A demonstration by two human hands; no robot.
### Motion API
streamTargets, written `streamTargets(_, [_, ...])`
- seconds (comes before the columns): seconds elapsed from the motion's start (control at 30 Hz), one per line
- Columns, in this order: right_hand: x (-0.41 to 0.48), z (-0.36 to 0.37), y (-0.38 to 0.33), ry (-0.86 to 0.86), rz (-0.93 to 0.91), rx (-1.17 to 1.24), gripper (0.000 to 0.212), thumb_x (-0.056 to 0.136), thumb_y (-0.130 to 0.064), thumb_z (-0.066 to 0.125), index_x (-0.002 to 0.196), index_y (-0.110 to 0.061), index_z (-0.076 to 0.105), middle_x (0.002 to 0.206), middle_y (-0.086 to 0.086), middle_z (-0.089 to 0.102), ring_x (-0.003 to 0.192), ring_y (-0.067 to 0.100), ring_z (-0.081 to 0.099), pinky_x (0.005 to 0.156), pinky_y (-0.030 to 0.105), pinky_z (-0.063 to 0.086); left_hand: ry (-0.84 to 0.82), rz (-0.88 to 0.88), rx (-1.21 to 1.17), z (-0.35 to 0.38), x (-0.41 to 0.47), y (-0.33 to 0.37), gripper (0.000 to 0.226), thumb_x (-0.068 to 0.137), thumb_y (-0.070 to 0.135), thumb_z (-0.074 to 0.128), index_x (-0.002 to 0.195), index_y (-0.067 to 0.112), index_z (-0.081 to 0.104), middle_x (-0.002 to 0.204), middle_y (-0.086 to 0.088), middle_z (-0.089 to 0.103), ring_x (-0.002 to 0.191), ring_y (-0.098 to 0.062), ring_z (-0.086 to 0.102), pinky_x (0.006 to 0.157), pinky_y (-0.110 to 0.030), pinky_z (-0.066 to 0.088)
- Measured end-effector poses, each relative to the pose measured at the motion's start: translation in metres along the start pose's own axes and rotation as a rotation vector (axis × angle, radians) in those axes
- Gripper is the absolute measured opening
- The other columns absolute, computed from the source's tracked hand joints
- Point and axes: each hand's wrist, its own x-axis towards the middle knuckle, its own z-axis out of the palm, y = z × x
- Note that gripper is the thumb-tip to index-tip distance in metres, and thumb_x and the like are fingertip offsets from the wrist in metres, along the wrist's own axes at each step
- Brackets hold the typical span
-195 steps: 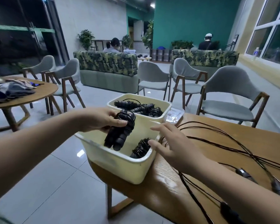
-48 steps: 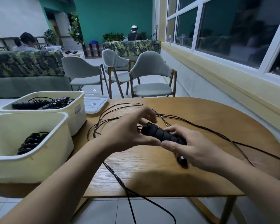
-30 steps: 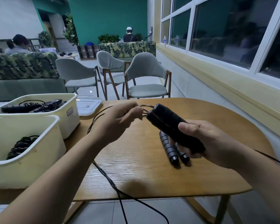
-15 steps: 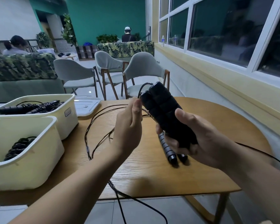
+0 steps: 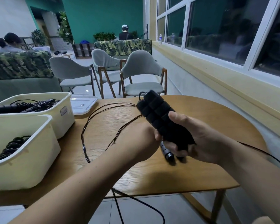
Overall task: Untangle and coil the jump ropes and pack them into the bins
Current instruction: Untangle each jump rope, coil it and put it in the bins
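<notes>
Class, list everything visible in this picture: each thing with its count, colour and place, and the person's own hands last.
Bins: two, cream, table's left edge, coiled ropes inside.
Lid: one, clear, behind the far bin.
Foam handles: two, black, in the right hand.
Loose cords: several, dark, on the table.
Table: one, wooden.
Chairs: three, grey, beyond the table.
Sofas: two, leaf-patterned.
Left hand: closed beside the handles.
Right hand: gripping the handles.

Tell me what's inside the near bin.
The near bin holds one coiled black rope against its left side. Its front wall hides the floor of the bin, so anything lying lower cannot be seen.
</notes>
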Motion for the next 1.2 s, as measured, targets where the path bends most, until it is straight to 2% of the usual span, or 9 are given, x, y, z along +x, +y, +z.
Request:
streamTargets(0.1, [-0.002,-0.006,0.0,-0.073,0.093,0.024,0.055,0.101,-0.053,0.066,0.141,-0.016,0.06,0.115,0.023,0.063,0.068,0.018,0.056,0.051,0.025,0.043,-0.052,0.074,0.11,-0.002,-0.006,-0.001,0.016,0.106,0.019,0.043,0.102,0.016,0.058,0.079,0.0,0.055,0.073,-0.021,0.055,0.056,-0.032,0.041])
streamTargets(0.2, [-0.001,-0.005,0.0,-0.013,0.141,-0.001,0.055,0.103,-0.048,0.06,0.145,-0.012,0.054,0.109,0.023,0.065,0.066,0.018,0.056,0.048,0.025,0.041,-0.079,0.092,0.115,0.004,-0.003,-0.004,0.012,0.104,0.027,0.042,0.103,0.022,0.053,0.082,-0.001,0.057,0.073,-0.024,0.058,0.063,-0.041,0.056])
streamTargets(0.43, [0.005,-0.007,0.004,0.219,0.08,-0.237,0.061,0.097,-0.049,0.07,0.13,0.001,0.056,0.1,0.016,0.071,0.069,0.025,0.057,0.048,0.03,0.039,-0.171,0.075,0.12,-0.006,-0.008,-0.002,0.036,0.114,0.042,0.027,0.096,0.02,0.048,0.077,-0.005,0.055,0.07,-0.029,0.058,0.065,-0.045,0.053])
streamTargets(0.57, [0.003,-0.013,0.005,0.332,0.118,-0.413,0.059,0.09,-0.056,0.073,0.127,-0.012,0.06,0.087,0.006,0.075,0.07,0.026,0.061,0.054,0.037,0.043,-0.185,0.107,0.073,-0.01,-0.01,-0.005,0.023,0.113,0.045,0.039,0.096,0.029,0.042,0.079,-0.002,0.059,0.069,-0.027,0.057,0.061,-0.039,0.047])
streamTargets(0.7, [0.001,-0.02,0.012,0.44,0.152,-0.583,0.048,0.089,-0.063,0.073,0.12,-0.027,0.062,0.091,0.014,0.075,0.062,0.018,0.059,0.053,0.034,0.046,-0.177,0.172,0.074,-0.02,-0.01,-0.012,0.017,0.108,0.04,0.055,0.102,0.027,0.064,0.069,0.015,0.048,0.063,-0.011,0.05,0.06,-0.028,0.042])
streamTargets(0.83, [-0.001,-0.031,0.019,0.481,0.226,-0.763,0.048,0.083,-0.079,0.07,0.113,-0.043,0.059,0.083,0.0,0.076,0.06,0.01,0.06,0.059,0.038,0.047,-0.126,0.215,0.031,-0.029,-0.014,-0.015,0.019,0.104,0.04,0.063,0.098,0.024,0.07,0.065,0.015,0.051,0.058,-0.005,0.049,0.053,-0.02,0.031])
streamTargets(0.93, [-0.003,-0.034,0.02,0.465,0.317,-0.907,0.047,0.084,-0.078,0.07,0.114,-0.044,0.057,0.078,-0.003,0.075,0.066,0.009,0.065,0.064,0.037,0.049,-0.077,0.212,0.022,-0.036,-0.015,-0.016,0.021,0.103,0.043,0.065,0.094,0.025,0.07,0.065,0.014,0.054,0.059,-0.003,0.05,0.052,-0.021,0.03])
streamTargets(1.07, [-0.003,-0.03,0.018,0.3,0.426,-1.027,0.047,0.089,-0.074,0.068,0.123,-0.045,0.053,0.1,-0.004,0.075,0.085,0.016,0.071,0.075,0.039,0.058,-0.015,0.218,-0.027,-0.044,-0.015,-0.017,0.027,0.1,0.048,0.067,0.086,0.024,0.066,0.065,0.008,0.057,0.062,-0.007,0.05,0.049,-0.022,0.031])
streamTargets(1.2, [-0.006,-0.017,0.014,0.097,0.441,-0.941,0.038,0.093,-0.064,0.071,0.12,-0.043,0.056,0.103,0.001,0.077,0.076,0.013,0.067,0.065,0.028,0.054,0.021,0.248,-0.155,-0.044,-0.012,-0.02,0.024,0.096,0.045,0.073,0.081,0.028,0.064,0.068,0.007,0.061,0.066,-0.013,0.055,0.056,-0.026,0.039])
